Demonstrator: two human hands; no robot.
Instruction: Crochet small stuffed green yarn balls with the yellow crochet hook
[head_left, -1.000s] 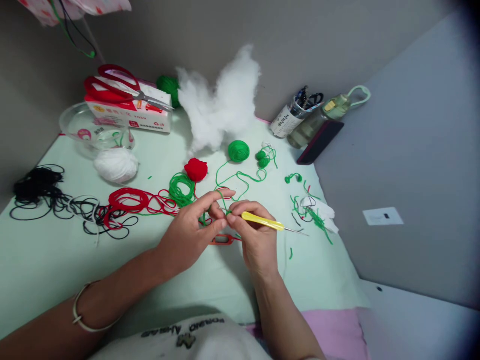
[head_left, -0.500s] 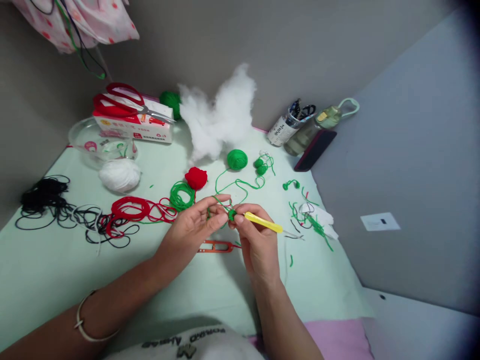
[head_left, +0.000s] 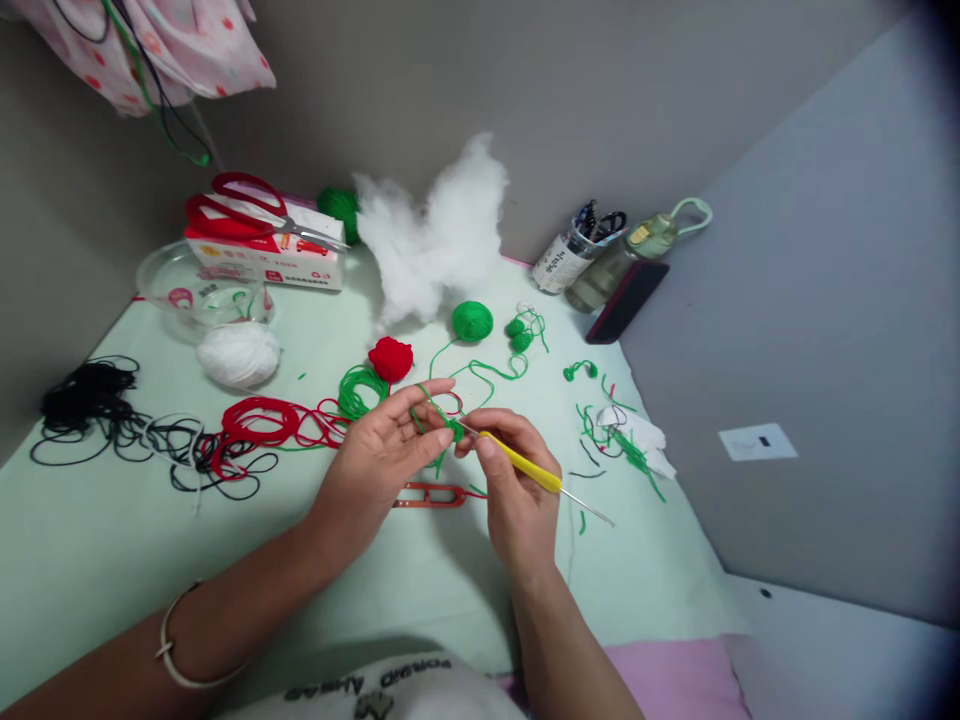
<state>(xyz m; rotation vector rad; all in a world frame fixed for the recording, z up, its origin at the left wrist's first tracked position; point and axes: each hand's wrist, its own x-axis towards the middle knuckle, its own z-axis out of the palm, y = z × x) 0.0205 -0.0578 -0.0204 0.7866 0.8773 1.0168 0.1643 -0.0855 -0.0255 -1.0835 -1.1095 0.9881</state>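
Between thumb and fingers, my left hand (head_left: 386, 450) pinches a small green crochet piece (head_left: 454, 430), with green yarn running over the raised index finger. My right hand (head_left: 521, 485) grips a crochet hook (head_left: 525, 462) by its yellow handle; the metal tip meets the green piece and the other metal end points down to the right. A strand leads back toward the green yarn ball (head_left: 472, 321). Orange thread snips (head_left: 431, 495) lie on the table just below my hands. Behind my left hand are a coil of green yarn (head_left: 361, 392) and a red crocheted piece (head_left: 391, 359).
White stuffing (head_left: 439, 240) stands at the back. Red-handled scissors (head_left: 262, 215) rest on a box (head_left: 262, 262) beside a clear plastic bowl (head_left: 161, 285). White (head_left: 238, 355), red (head_left: 261, 420) and black yarn (head_left: 90, 393) lie left. A pen cup (head_left: 562, 260), bottle (head_left: 604, 275) and yarn scraps (head_left: 630, 447) are right.
My right hand has tilted the hook, so its rear end now points lower right and more of its front shaft shows. The green piece has shifted slightly left with my left fingers.
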